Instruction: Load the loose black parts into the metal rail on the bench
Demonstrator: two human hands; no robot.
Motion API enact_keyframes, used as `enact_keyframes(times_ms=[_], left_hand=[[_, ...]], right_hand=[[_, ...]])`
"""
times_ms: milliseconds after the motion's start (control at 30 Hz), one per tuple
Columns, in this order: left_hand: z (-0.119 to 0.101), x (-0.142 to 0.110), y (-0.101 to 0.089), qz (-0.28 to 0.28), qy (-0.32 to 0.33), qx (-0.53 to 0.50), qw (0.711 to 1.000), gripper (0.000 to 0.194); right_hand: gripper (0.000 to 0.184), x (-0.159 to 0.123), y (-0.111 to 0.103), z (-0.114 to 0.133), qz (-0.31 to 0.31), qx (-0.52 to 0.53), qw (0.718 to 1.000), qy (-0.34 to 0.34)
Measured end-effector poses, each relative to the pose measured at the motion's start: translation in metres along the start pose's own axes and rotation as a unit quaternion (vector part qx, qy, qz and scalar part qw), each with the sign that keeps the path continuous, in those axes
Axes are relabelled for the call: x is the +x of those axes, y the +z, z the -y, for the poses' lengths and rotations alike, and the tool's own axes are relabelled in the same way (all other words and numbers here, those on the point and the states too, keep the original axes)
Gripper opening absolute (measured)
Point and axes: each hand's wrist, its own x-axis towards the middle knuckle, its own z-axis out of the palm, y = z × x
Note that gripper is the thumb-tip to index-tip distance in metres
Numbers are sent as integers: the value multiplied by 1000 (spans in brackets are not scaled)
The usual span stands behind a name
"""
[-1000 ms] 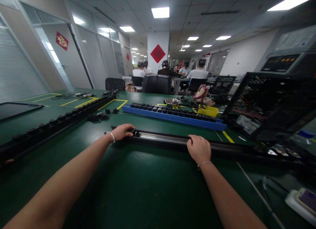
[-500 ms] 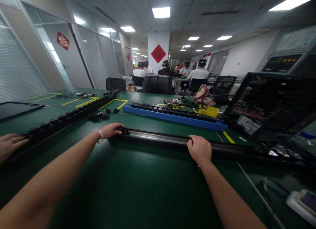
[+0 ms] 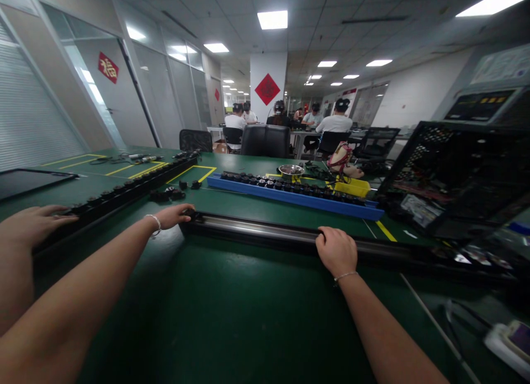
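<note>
A long black rail (image 3: 256, 231) with a shiny metal channel lies across the green table in front of me. At its left end, my left hand (image 3: 176, 216), with a beaded bracelet, is closed on a small black part (image 3: 189, 213); the fingers hide much of it. My right hand (image 3: 337, 249) is closed over the rail right of its middle, fingers curled onto the far edge. Toward the rail's right end sit several shiny round parts (image 3: 480, 257).
Another person's hand (image 3: 37, 224) rests on a black rail of small parts (image 3: 120, 192) at left. Beyond my rail stands a blue tray (image 3: 290, 199) of black parts. Loose black parts (image 3: 168, 194), a yellow bin (image 3: 351, 188), a metal bowl (image 3: 291, 170) and an open computer case (image 3: 447, 174) surround it.
My left hand has slid left with the small black part, out to the rail's end. My right hand keeps its place. The other person's hand has moved farther into view along the left rail.
</note>
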Motion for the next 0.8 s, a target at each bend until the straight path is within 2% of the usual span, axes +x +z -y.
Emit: enact_keyframes(times_ms=[300,433,567,633,733,800], left_hand=[[5,-5,-8,-14,-23,20,999,48],[22,-6,-13,-34,-54,30,997,44],[39,-7,-25,-68,-78,61,993,41],[43,-6,-32,-72,-36,71,994,42],[49,0,-36,-81,78,104,988,46],[60,7,-35,-96,84,122,984,43]], right_hand=[[32,1,0,-1,2,-1,1000,-5],[31,1,1,-2,1,-4,1000,-9],[31,1,2,-1,-5,-9,1000,-8],[31,1,1,0,-3,-10,1000,-9],[31,1,1,-1,1,-11,1000,-9],[31,1,1,-2,2,-9,1000,-11]])
